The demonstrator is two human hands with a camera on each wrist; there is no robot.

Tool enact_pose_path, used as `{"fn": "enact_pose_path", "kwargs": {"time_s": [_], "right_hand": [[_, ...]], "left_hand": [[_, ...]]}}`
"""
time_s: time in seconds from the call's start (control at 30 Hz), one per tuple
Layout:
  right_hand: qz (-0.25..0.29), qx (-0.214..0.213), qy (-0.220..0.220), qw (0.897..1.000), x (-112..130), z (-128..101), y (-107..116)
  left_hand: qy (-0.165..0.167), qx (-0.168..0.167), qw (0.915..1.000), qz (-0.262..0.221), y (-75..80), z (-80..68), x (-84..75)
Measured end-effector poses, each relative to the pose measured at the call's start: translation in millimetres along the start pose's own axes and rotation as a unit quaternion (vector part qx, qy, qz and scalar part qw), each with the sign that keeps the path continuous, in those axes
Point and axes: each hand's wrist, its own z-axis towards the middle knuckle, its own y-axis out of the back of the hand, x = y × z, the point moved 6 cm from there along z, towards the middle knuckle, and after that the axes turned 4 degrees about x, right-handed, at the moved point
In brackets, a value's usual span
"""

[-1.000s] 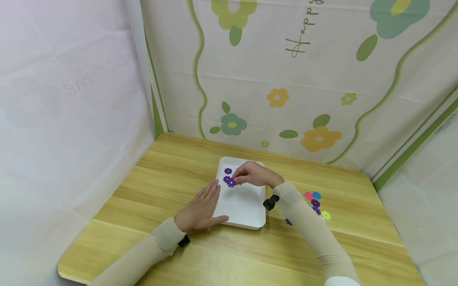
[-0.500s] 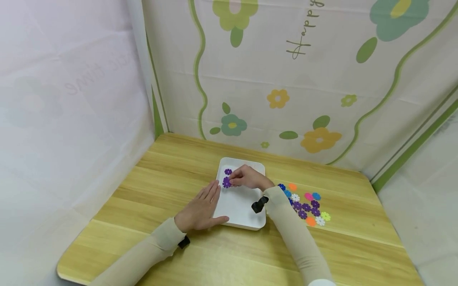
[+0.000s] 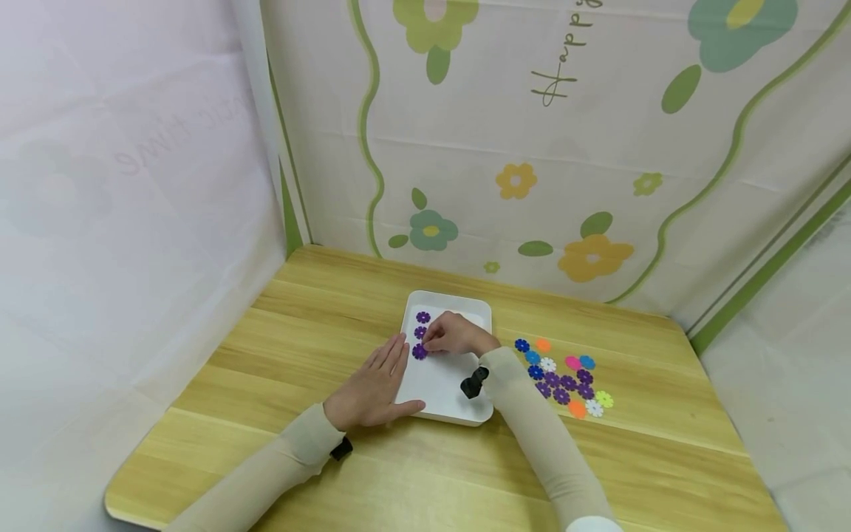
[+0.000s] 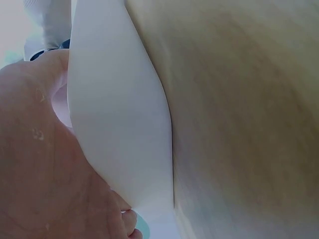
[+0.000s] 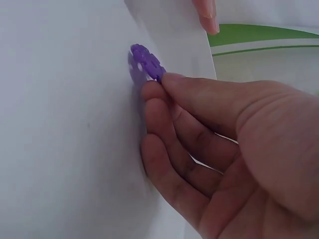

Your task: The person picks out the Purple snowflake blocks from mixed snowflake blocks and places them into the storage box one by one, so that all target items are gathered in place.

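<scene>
A white tray lies on the wooden table, with purple flower-shaped discs in a column along its left side. The far disc and the middle disc lie flat. Between thumb and index finger, my right hand pinches a purple flower disc by its edge, close over the tray floor, nearest me in that column. My left hand rests along the tray's left rim, fingers straight and thumb over the near edge. In the left wrist view the palm lies against the tray's outer wall.
Right of the tray, loose flower discs in purple, blue, white, orange, pink and yellow lie spread on the table. A printed curtain stands behind the table, and more white cloth hangs at both sides.
My right hand has moved slightly toward me and left with the purple disc, which now sits below the two others. The left hand has stayed on the tray.
</scene>
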Motion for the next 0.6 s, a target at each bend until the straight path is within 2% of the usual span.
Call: {"fn": "enact_pose_path", "kwargs": {"time_s": [0.23,0.37,0.6], "right_hand": [[-0.02,-0.01,-0.003,1.0,4,0,2],[-0.049,-0.009,-0.004,0.999,6,-2,7],[-0.088,0.003,0.01,0.996,14,-19,26]], "left_hand": [[0.0,-0.002,1.0,-0.002,-0.3,-0.4,0.2],[0.0,-0.003,1.0,-0.001,-0.8,0.0,0.3],[0.002,0.001,1.0,-0.002,-0.1,-0.4,-0.2]]}}
